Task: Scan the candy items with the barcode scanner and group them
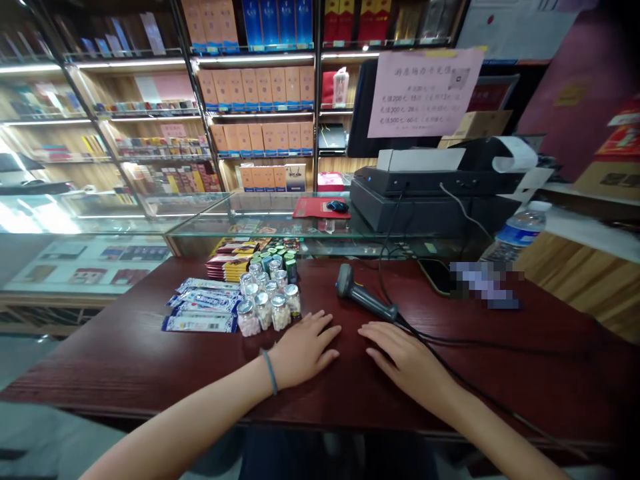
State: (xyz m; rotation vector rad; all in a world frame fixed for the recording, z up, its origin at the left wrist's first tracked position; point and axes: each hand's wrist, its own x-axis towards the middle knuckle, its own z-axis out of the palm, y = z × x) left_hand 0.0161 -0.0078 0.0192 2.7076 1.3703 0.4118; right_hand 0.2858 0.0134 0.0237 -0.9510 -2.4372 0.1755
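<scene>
My left hand [306, 348] lies flat on the dark red table [345, 390], fingers spread and nothing in it. Just beyond it stand several small clear jars [263, 308] with silver lids and pale contents. To their left is a stack of blue-and-white packets [204, 305]. Behind the jars are green-topped cylinders [287, 260] and piles of red and yellow packets [235, 259]. My right hand [400, 353] rests on the table too, fingers stretched out and holding nothing. Beyond its fingertips lies a black barcode scanner [365, 299], its cable running past that hand.
A phone [435, 276] and a water bottle [517, 233] are at the right. A black cash drawer [390, 207], a monitor with a pink notice [425, 93] and a receipt printer [490, 157] stand behind. A mouse [337, 206] sits on the glass counter [260, 223]. Shelves of boxes [257, 90] line the back.
</scene>
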